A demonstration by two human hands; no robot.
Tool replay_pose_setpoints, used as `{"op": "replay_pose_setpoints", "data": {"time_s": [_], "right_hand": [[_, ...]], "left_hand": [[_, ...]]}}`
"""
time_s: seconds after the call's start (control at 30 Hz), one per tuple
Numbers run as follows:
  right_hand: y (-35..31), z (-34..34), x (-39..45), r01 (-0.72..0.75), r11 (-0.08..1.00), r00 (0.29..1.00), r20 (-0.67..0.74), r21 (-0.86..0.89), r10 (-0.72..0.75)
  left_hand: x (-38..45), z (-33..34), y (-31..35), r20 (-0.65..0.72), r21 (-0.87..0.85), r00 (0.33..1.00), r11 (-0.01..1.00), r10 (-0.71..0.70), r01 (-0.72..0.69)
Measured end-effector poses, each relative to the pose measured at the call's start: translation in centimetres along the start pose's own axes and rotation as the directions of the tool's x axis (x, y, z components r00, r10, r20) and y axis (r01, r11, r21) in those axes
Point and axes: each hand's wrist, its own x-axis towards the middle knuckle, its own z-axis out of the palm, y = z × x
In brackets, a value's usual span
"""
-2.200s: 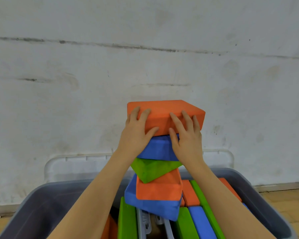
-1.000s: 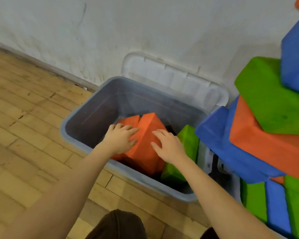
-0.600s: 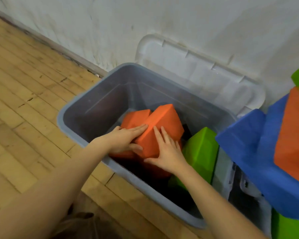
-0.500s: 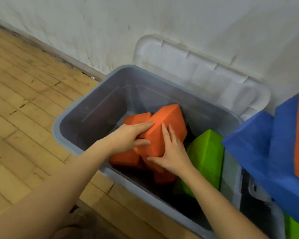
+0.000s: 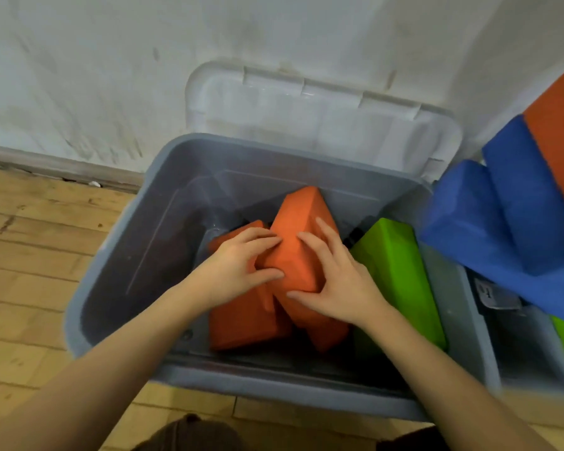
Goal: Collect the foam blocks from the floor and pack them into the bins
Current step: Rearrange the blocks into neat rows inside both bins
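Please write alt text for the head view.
Both hands, left and right, grip a tilted orange block inside a grey bin, between another orange block and a green block.

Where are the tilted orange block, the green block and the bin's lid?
tilted orange block (image 5: 302, 222): head view, on its upper face.
green block (image 5: 394, 271): head view, on its broad top face.
lid (image 5: 323, 118): head view, on its inner panel.
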Motion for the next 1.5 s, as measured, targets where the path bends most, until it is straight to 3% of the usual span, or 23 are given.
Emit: {"op": "replay_pose_setpoints", "data": {"time_s": [0.17,0.27,0.37,0.47,0.5,0.57,0.63,0.9,1.3,1.37,1.5], "right_hand": [[-0.4,-0.9,-0.4,-0.042,0.999,0.999,0.017,0.008,0.042],[0.2,-2.1,-1.5,-0.068,0.990,0.996,-0.052,0.124,0.075],[0.6,-3.3,-2.4,-0.086,0.986,0.990,-0.096,0.146,0.101],[1.4,-4.2,-2.9,-0.127,0.990,0.984,-0.118,0.062,0.134],[1.7,-4.5,-3.1,-0.136,0.989,0.981,-0.131,0.058,0.143],[2.1,-4.7,-3.3,-0.146,0.987,0.976,-0.152,0.070,0.155],[2.0,-4.4,-3.4,-0.117,0.990,0.976,-0.173,0.083,0.130],[0.3,-2.9,-2.3,-0.091,0.991,0.970,-0.215,0.101,0.111],[-2.2,-1.5,0.3,-0.100,0.995,0.946,-0.307,0.019,0.101],[-2.4,-1.3,0.7,-0.096,0.995,0.943,-0.322,0.000,0.091],[-2.9,-1.1,1.2,-0.104,0.994,0.936,-0.340,-0.021,0.090]], "left_hand": [[-0.5,0.7,1.5,-0.074,-0.017,0.996,0.999,0.038,-0.040],[0.0,0.9,3.0,-0.179,-0.044,0.978,0.992,0.108,-0.117],[1.2,0.6,4.5,-0.137,-0.082,0.980,0.984,0.143,-0.155],[1.8,0.6,4.1,-0.041,-0.220,0.998,0.974,-0.055,0.045],[1.8,0.8,3.2,-0.023,-0.191,0.989,0.972,-0.147,0.140],[1.6,1.7,0.9,0.130,0.189,0.946,0.944,-0.298,0.271],[1.6,3.0,-0.5,0.347,0.489,0.843,0.846,-0.410,0.210],[3.0,4.3,-3.0,0.411,0.660,0.752,0.737,-0.516,0.145],[2.3,0.6,-5.7,0.263,0.585,0.922,0.807,-0.285,0.082],[2.4,1.1,-6.4,0.239,0.549,0.926,0.827,-0.293,0.120],[2.5,1.6,-7.6,0.249,0.520,0.869,0.816,-0.427,0.252]]}}
